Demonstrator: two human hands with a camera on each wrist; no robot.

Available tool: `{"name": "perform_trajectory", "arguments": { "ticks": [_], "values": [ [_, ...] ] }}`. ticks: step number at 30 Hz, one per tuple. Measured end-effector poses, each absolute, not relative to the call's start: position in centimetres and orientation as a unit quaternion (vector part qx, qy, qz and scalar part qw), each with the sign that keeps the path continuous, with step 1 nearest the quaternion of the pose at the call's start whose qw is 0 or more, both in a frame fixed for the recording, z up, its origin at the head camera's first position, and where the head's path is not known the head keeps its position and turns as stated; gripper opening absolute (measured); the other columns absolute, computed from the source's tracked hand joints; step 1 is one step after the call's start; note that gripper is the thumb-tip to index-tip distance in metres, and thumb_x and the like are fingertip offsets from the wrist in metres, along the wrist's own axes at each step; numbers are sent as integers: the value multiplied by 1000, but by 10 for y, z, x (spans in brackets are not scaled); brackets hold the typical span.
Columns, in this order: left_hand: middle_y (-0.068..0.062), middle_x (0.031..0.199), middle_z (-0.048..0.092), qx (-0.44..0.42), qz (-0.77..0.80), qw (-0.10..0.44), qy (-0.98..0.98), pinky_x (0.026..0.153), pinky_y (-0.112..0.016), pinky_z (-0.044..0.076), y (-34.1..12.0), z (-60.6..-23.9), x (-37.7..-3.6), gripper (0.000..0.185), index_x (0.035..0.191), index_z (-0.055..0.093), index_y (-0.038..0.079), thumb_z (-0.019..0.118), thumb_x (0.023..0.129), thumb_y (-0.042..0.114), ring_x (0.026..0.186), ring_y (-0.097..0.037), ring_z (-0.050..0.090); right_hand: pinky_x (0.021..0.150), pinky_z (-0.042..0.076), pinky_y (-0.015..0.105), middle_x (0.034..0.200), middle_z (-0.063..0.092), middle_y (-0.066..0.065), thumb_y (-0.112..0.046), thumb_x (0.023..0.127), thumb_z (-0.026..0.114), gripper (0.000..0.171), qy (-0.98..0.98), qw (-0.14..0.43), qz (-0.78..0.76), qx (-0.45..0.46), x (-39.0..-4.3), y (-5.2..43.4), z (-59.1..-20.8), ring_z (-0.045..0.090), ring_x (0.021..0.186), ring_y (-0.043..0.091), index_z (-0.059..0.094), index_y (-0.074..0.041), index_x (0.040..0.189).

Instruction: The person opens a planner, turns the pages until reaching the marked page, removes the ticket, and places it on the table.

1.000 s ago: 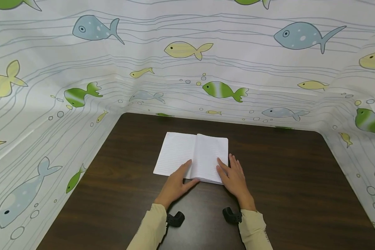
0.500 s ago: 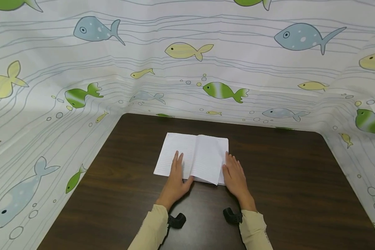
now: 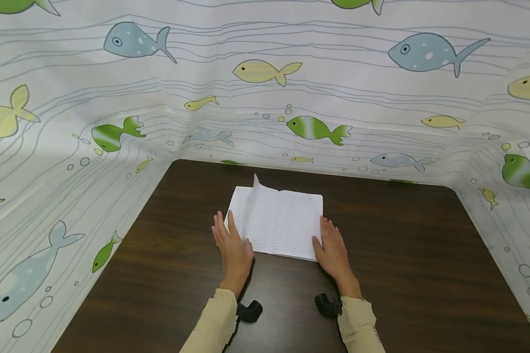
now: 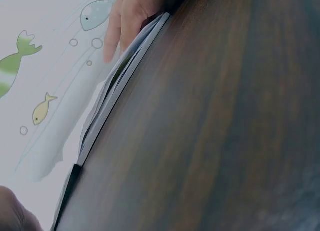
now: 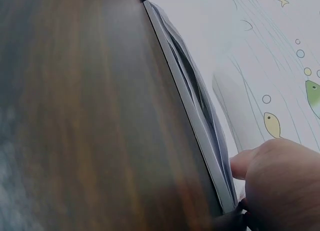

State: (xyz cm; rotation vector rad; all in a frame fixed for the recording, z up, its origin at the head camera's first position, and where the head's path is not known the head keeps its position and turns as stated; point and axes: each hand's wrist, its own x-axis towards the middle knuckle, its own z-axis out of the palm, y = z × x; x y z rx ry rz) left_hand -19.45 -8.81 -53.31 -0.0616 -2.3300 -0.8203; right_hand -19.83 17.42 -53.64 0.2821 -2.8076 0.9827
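Notebook (image 3: 282, 223) mid-table (image 3: 402, 255), hands flanking it — left (image 3: 234, 250), right (image 3: 333, 250) — apparently touching its edges

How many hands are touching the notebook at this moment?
2. The left hand rests at the notebook's near left corner, beside a lifted page; the right hand rests at its near right edge.

Staged recording booth: fish-print sheet (image 3: 265, 98) walls around dark table (image 3: 402, 255).

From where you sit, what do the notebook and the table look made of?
Notebook: thin white ruled paper; one leaf curls up. Table: dark brown wood or wood-look laminate, with grain streaks and a faint sheen; which one I cannot tell.
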Motion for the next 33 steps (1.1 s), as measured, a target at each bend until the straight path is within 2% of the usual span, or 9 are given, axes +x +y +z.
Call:
{"name": "perform_trajectory", "arguments": {
  "ticks": [2,6,10,14,18,26,33],
  "values": [
    [-23,158,11,-23,-298,338,-893,116,-57,5,-89,-533,-195,101,152,23,1,78,68,-11,146,-38,7,117,10,52,156,25,21,-20,101,49,63,-937,82,325,96,-199,174,-536,19,145,36,21,3,152],
    [-20,158,19,-72,-284,336,-895,118,-51,11,-88,-534,-196,85,148,35,0,74,73,-11,146,-34,15,117,12,52,155,27,22,-21,101,50,62,-937,91,322,98,-199,174,-536,21,144,37,23,5,151],
    [-14,153,35,-159,-309,274,-897,115,-44,26,-86,-537,-195,56,142,46,1,65,89,1,143,-28,30,117,11,51,156,26,21,-25,102,47,62,-936,85,328,92,-200,174,-535,19,145,35,23,4,151],
    [-12,142,51,-238,-299,200,-902,112,-47,32,-83,-539,-193,38,134,58,6,58,96,12,135,-27,44,118,8,50,157,23,20,-32,104,43,64,-936,72,335,84,-200,174,-534,16,146,33,20,2,153],
    [-12,139,54,-265,-280,167,-908,110,-49,33,-82,-540,-191,36,133,60,9,57,97,14,132,-28,47,118,8,50,157,23,20,-35,103,43,66,-935,69,336,84,-200,174,-535,16,146,33,20,2,153],
    [-12,140,54,-266,-270,162,-911,111,-49,33,-83,-543,-190,37,133,60,9,59,97,16,132,-29,46,118,7,50,157,22,19,-35,103,44,66,-936,69,335,87,-198,176,-539,15,147,33,21,1,153],
    [-10,141,53,-264,-277,153,-911,112,-47,31,-83,-543,-191,37,134,60,10,58,98,15,134,-26,45,118,7,51,156,27,18,-30,104,44,55,-928,83,351,96,-198,176,-539,18,146,33,31,-6,152]
  ]
}}
